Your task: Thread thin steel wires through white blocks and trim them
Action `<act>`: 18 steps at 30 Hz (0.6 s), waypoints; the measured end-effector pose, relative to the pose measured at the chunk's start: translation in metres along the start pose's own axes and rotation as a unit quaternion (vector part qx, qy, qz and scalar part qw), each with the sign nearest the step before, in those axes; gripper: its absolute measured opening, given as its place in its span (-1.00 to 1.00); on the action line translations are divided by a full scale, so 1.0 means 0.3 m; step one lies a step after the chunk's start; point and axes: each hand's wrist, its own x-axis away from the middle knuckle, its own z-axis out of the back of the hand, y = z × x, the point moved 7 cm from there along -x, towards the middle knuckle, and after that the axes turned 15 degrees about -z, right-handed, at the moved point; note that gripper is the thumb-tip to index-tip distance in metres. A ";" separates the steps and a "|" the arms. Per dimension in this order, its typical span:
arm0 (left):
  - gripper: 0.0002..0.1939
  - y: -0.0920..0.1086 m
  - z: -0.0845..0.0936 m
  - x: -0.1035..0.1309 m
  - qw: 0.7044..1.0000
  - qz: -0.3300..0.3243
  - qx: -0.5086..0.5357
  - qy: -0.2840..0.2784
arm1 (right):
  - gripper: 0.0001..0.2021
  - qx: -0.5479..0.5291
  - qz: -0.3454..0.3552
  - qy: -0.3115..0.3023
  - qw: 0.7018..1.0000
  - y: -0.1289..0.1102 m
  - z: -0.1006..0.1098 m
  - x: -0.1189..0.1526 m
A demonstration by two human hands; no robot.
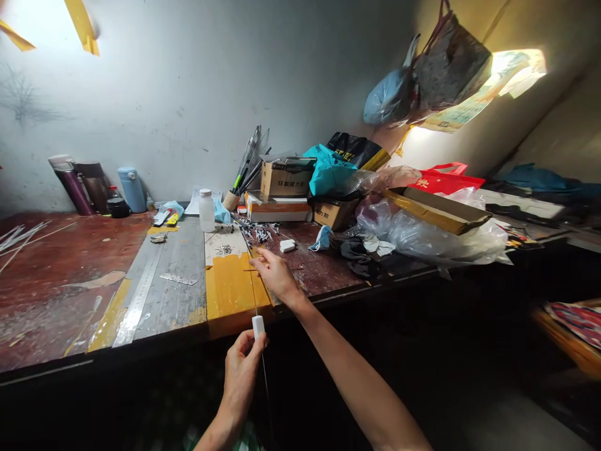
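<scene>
My left hand (243, 360), low in front of the table edge, pinches a small white rectangular piece (258, 327) between thumb and fingertips. A thin wire (255, 295) rises from the top of this piece, and a fine strand also hangs below it. The upper end of the wire meets the fingertips of my right hand (276, 275), closed in a pinch over the yellow-taped board (230, 285). A thin reddish stick lies crosswise by the right hand, partly hidden by it. Another white piece (287, 245) rests on the table beyond.
A white bottle (206, 212) and small loose metal bits (226, 249) stand behind the board. To the left lie a steel ruler (139, 300) and a shorter metal strip (178, 279). Boxes (287, 178) and plastic bags (417, 235) crowd the back right.
</scene>
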 end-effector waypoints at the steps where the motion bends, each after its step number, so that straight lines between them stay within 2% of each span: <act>1: -0.70 0.000 0.004 -0.008 1.000 0.001 -0.001 0.004 | -0.73 0.004 0.007 0.020 1.000 0.000 0.015 0.029; 4: -0.69 -0.003 0.007 -0.028 1.000 0.001 0.000 0.009 | -0.76 0.016 0.009 0.052 0.999 0.024 0.059 0.167; 6: -0.69 -0.007 0.001 -0.035 1.000 0.002 0.005 0.008 | -0.78 0.027 -0.005 0.054 0.998 0.069 0.077 0.279; 8: -0.69 -0.011 -0.011 -0.037 1.000 0.004 0.010 0.004 | -0.76 0.052 -0.058 0.018 0.997 0.147 0.067 0.381; 11: -0.69 -0.017 -0.039 -0.031 1.000 0.010 0.011 -0.003 | -0.76 0.071 -0.173 -0.050 0.981 0.296 0.027 0.502; 13: -0.69 -0.021 -0.059 -0.027 1.000 0.014 0.012 -0.004 | -0.84 0.073 -0.213 -0.059 0.973 0.368 0.009 0.554; 16: -0.69 -0.020 -0.082 -0.029 1.000 0.014 0.020 -0.003 | -0.95 0.085 -0.185 -0.026 0.979 0.394 0.013 0.586; 18: -0.69 -0.014 -0.087 -0.033 1.000 0.014 0.026 -0.002 | -0.87 0.091 -0.144 0.001 0.985 0.375 0.027 0.591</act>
